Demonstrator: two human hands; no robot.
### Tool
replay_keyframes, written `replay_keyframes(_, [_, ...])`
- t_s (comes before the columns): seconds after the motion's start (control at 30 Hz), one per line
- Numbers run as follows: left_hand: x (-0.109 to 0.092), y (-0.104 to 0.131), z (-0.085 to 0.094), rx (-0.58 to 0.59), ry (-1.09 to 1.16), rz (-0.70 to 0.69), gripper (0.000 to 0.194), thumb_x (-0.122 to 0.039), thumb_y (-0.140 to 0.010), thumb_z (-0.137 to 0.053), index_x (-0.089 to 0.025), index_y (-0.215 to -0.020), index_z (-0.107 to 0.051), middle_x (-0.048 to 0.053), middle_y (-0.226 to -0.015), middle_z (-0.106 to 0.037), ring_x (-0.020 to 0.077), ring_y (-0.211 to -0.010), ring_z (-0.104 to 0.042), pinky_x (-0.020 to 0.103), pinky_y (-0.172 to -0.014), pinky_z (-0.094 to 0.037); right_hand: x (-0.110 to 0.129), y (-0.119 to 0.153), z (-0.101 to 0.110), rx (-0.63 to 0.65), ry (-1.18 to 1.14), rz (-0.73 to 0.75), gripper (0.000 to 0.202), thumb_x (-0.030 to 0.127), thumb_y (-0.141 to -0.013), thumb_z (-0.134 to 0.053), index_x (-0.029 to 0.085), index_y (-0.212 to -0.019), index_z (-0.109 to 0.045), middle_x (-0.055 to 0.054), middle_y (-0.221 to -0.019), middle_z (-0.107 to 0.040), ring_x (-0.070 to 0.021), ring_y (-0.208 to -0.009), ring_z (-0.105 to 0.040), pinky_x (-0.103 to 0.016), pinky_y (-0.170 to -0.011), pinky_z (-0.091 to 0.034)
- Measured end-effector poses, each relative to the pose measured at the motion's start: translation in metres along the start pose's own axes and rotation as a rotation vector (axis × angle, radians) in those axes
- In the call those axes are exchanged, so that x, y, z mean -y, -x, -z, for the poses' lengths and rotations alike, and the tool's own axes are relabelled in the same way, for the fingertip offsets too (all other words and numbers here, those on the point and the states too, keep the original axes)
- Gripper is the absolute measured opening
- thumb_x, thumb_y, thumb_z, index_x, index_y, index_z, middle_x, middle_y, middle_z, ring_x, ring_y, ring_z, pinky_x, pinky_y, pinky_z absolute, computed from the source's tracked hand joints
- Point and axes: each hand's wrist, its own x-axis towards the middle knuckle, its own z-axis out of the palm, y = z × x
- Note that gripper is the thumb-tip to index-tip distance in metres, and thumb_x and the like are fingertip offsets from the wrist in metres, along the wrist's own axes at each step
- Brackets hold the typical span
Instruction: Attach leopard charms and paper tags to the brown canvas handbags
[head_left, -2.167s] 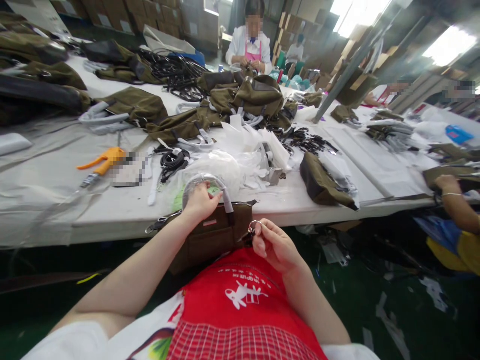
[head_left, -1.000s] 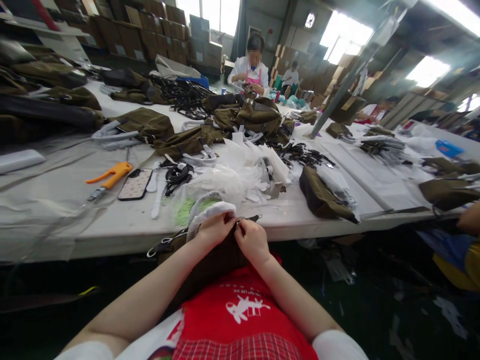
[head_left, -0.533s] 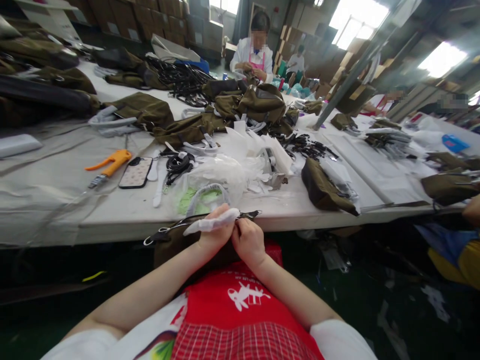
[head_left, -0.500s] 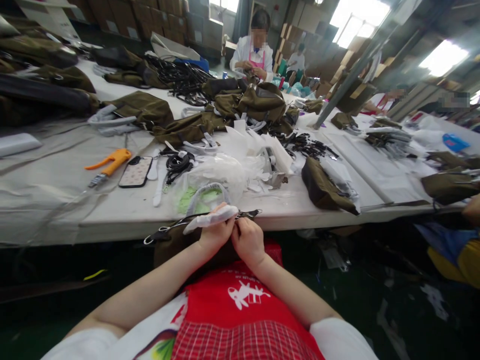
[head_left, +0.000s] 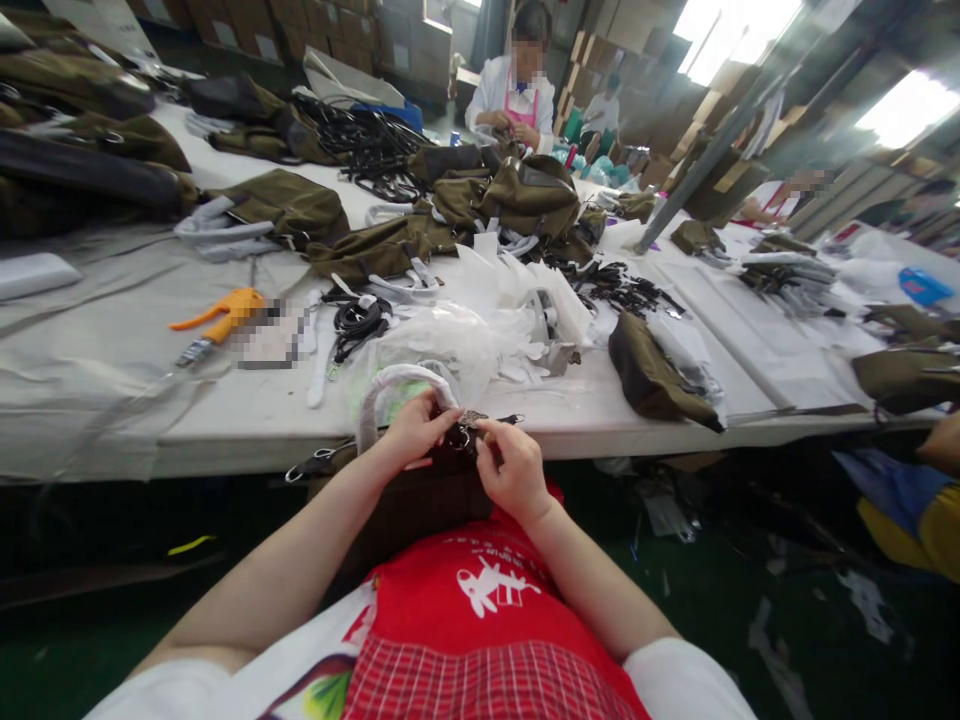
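The olive-brown fabric bag (head_left: 431, 500) sits at the front edge of the white-covered worktop (head_left: 225, 440), before your red cloth apron (head_left: 487, 620); its arched handle (head_left: 397, 373) wears a whitish wrap. Your right hand (head_left: 517, 468) pinches a small shiny metal fitting (head_left: 466, 427) above the bag; your left hand (head_left: 411, 430) meets it, but whether that grip closes on anything cannot be told. Crumpled clear plastic film (head_left: 442, 335) crowds behind the handle. Leftward, creased covering stretches to the orange gun-shaped tool (head_left: 229, 315); rightward, a strip continues toward a boxy olive pouch (head_left: 660, 378).
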Motion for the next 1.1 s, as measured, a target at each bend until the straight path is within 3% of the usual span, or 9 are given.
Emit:
replay_keyframes(0.07, [0.0, 0.003, 0.004, 0.053, 0.035, 0.013, 0.035, -0.052, -0.077, -0.064, -0.02, -0.082, -0.052, -0.008, -0.045, -0.049, 0.0106, -0.037, -0.045, 0.023, -0.039, -0.032, -0.006, -0.012, 0.006, 0.012, -0.022, -0.009, 0.045, 0.011, -0.079, -0.051, 0.016, -0.124, -0.056, -0.012, -0.113, -0.064, -0.0225, -0.107, -0.059, -0.035, -0.097, -0.046])
replay_keyframes(0.17, [-0.002, 0.006, 0.006, 0.097, 0.07, 0.014, 0.038, -0.054, -0.075, -0.067, -0.019, -0.087, -0.055, -0.008, -0.047, -0.05, 0.0105, -0.039, -0.045, 0.023, -0.04, -0.032, -0.018, -0.032, 0.006, 0.261, -0.01, 0.074, 0.058, 0.007, -0.068, -0.053, 0.017, -0.125, -0.057, -0.012, -0.142, -0.048, -0.0256, -0.133, -0.042, -0.039, -0.111, -0.035])
replay_keyframes(0.33, [-0.005, 0.006, 0.006, 0.095, 0.068, 0.011, 0.034, -0.049, -0.072, -0.069, -0.019, -0.082, -0.056, -0.007, -0.05, -0.052, 0.0099, -0.043, -0.045, 0.022, -0.042, -0.033, -0.033, -0.056, -0.007, 0.549, 0.069, 0.164, 0.05, 0.01, -0.068, -0.06, 0.017, -0.117, -0.064, -0.011, -0.134, -0.057, -0.027, -0.126, -0.048, -0.04, -0.109, -0.035])
replay_keyframes(0.47, [-0.003, 0.005, 0.008, 0.038, 0.078, 0.011, 0.03, -0.047, -0.073, -0.066, -0.019, -0.079, -0.055, -0.008, -0.049, -0.049, 0.0097, -0.042, -0.042, 0.022, -0.042, -0.031, -0.026, -0.062, -0.001, 0.517, 0.179, 0.186, 0.024, 0.014, -0.075, -0.06, 0.016, -0.098, -0.065, -0.008, -0.101, -0.068, -0.0221, -0.101, -0.058, -0.036, -0.1, -0.039])
replay_keyframes(0.63, [0.004, -0.002, 0.014, -0.117, 0.028, 0.028, 0.032, -0.049, -0.075, -0.064, -0.02, -0.078, -0.054, -0.008, -0.049, -0.049, 0.0102, -0.04, -0.043, 0.023, -0.042, -0.033, -0.002, -0.036, 0.007, 0.381, 0.369, 0.175, 0.011, 0.026, -0.088, -0.058, 0.018, -0.095, -0.063, -0.01, -0.098, -0.066, -0.0237, -0.098, -0.056, -0.036, -0.094, -0.039])
replay_keyframes(0.77, [0.012, -0.004, 0.016, -0.135, -0.074, 0.042, 0.035, -0.052, -0.074, -0.065, -0.019, -0.08, -0.058, -0.005, -0.053, -0.056, 0.0122, -0.043, -0.049, 0.024, -0.045, -0.036, 0.002, -0.007, -0.008, 0.384, 0.394, -0.061, 0.015, 0.025, -0.095, -0.05, 0.018, -0.091, -0.063, -0.008, -0.092, -0.068, -0.0213, -0.09, -0.061, -0.03, -0.077, -0.042])
replay_keyframes(0.9, [0.017, -0.002, 0.014, -0.163, -0.123, 0.063, 0.037, -0.054, -0.074, -0.065, -0.018, -0.082, -0.061, -0.003, -0.056, -0.059, 0.0136, -0.045, -0.051, 0.025, -0.046, -0.038, -0.01, 0.003, -0.02, 0.424, 0.213, -0.294, 0.014, 0.028, -0.094, -0.053, 0.02, -0.093, -0.065, -0.004, -0.089, -0.072, -0.0173, -0.08, -0.064, -0.025, -0.069, -0.041])
replay_keyframes(1.0, [0.023, 0.002, 0.009, -0.152, -0.112, 0.07, 0.04, -0.055, -0.074, -0.064, -0.018, -0.088, -0.062, -0.002, -0.06, -0.062, 0.0148, -0.049, -0.053, 0.025, -0.048, -0.039, -0.013, 0.006, -0.02, 0.487, 0.0, -0.305, 0.022, 0.034, -0.097, -0.049, 0.021, -0.091, -0.066, 0.0, -0.083, -0.072, -0.0136, -0.071, -0.063, -0.022, -0.063, -0.038])
replay_keyframes(1.1, [0.034, 0.005, 0.002, -0.099, -0.077, 0.067, 0.04, -0.056, -0.075, -0.063, -0.019, -0.09, -0.061, -0.001, -0.068, -0.065, 0.0164, -0.056, -0.058, 0.026, -0.053, -0.043, -0.013, 0.006, -0.013, 0.574, 0.029, -0.251, 0.035, 0.045, -0.094, -0.052, 0.02, -0.073, -0.066, -0.001, -0.071, -0.07, -0.0133, -0.063, -0.058, -0.024, -0.056, -0.032])
